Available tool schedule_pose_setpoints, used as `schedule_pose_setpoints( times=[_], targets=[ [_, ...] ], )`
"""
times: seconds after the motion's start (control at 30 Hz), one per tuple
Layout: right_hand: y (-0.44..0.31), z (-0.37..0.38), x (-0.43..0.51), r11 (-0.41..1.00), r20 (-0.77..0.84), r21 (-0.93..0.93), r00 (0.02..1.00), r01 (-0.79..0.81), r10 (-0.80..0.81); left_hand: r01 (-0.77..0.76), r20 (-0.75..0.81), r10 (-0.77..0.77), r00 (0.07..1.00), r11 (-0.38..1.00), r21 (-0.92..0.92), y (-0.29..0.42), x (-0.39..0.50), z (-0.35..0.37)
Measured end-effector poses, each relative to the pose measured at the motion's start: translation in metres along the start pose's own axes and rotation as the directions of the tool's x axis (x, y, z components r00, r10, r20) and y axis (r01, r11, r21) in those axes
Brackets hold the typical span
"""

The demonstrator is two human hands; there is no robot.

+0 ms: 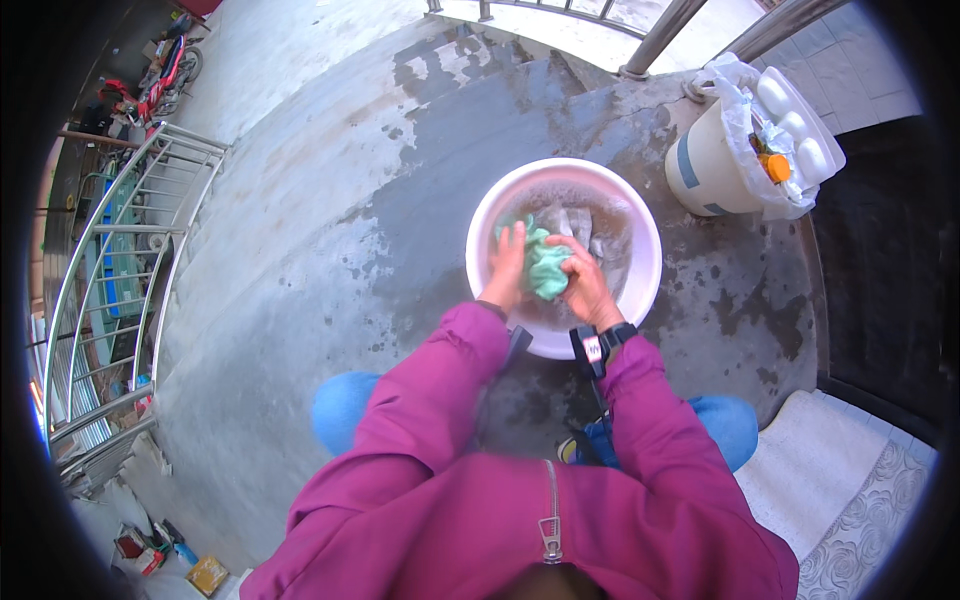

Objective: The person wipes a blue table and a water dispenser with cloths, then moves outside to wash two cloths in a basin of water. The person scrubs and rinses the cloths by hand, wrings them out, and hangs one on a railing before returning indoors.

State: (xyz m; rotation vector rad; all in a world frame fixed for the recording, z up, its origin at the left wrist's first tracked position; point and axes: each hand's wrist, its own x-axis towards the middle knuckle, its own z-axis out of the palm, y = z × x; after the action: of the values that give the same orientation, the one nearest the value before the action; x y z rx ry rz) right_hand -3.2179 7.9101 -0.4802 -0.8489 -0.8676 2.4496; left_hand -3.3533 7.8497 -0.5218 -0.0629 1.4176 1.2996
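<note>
A wet green cloth [549, 271] is bunched between my two hands above a round pink-white basin [489, 201]. My left hand [510, 261] presses on the cloth's left side with its fingers stretched out. On the right side, my right hand [586, 281] grips the cloth with curled fingers. Murky, sudsy water [551, 193] fills the basin's bottom. Grey fabric [576, 223] lies partly under the water beyond my hands. Black devices are strapped at both wrists, the right one [592, 349] plainly visible.
A white bucket [694, 169] with a plastic liner, foam trays [793, 124] and an orange-capped bottle [776, 166] stands at the upper right. Metal railings [161, 225] run along the left. Concrete steps [480, 56] lie ahead. A pale mat [814, 450] is at the lower right.
</note>
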Motion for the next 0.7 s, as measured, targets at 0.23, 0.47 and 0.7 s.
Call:
schedule_pose_setpoints(
  times=[0.23, 0.47, 0.7],
  targets=[
    [-0.011, 0.065, -0.01, 0.667, 0.129, -0.682, 0.947, 0.3, -0.294, 0.009, 0.18, 0.031, 0.983, 0.976, -0.219, 0.013, -0.012, -0.006],
    [0.008, 0.07, 0.005, 0.141, 0.204, -0.925, 0.775, 0.352, -0.598, 0.07, 0.132, -0.018, 0.991, 0.913, -0.402, 0.027, -0.028, 0.015],
    [0.023, -0.036, 0.042, 0.144, 0.003, -0.982, 0.776, 0.121, -0.631, -0.014, 0.13, 0.04, 0.991, 0.981, -0.192, 0.014, -0.019, 0.029]
  ],
)
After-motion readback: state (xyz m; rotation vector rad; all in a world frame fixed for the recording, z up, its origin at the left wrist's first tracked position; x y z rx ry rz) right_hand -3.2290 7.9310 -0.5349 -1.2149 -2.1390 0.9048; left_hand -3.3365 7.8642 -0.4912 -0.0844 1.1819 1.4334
